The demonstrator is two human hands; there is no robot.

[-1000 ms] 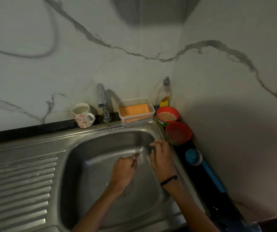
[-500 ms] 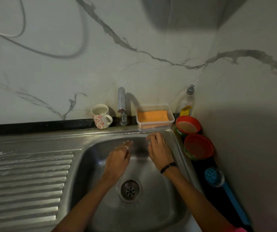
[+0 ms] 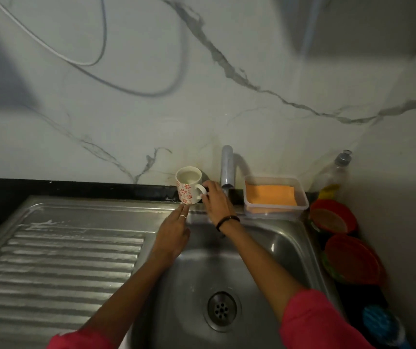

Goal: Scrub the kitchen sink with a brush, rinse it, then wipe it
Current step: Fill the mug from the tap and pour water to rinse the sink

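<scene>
a kitchen sink (image 3: 272,250) of stainless steel mid-clean: pale soapy streaks lie across the ribbed draining board (image 3: 58,268) on the left, which suggests the scrubbing is largely done, while the blue brush (image 3: 380,323) lies set aside on the dark counter at the lower right, well apart from both hands. no water can be seen running from the tap (image 3: 227,167), and the basin around the drain (image 3: 221,309) looks wet but not soapy, so the rinse appears to be the step in hand, with the draining board not yet rinsed and the wipe not yet begun; an orange cloth or sponge (image 3: 269,195) waits in a clear tub (image 3: 302,205) just beside the tap. the right hand (image 3: 215,200) reaches forward over the back rim, fingers extended towards the handle of a white flowered mug (image 3: 188,186) that seems to hold water; whether the fingertips already pinch the handle or only touch it cannot be told. the left hand (image 3: 174,233) stretches out flat, fingers straight and together, tips resting at the sink's rim just below the mug, holding nothing. a soap bottle (image 3: 334,175) and two red bowls (image 3: 352,258) stand along the right wall
</scene>
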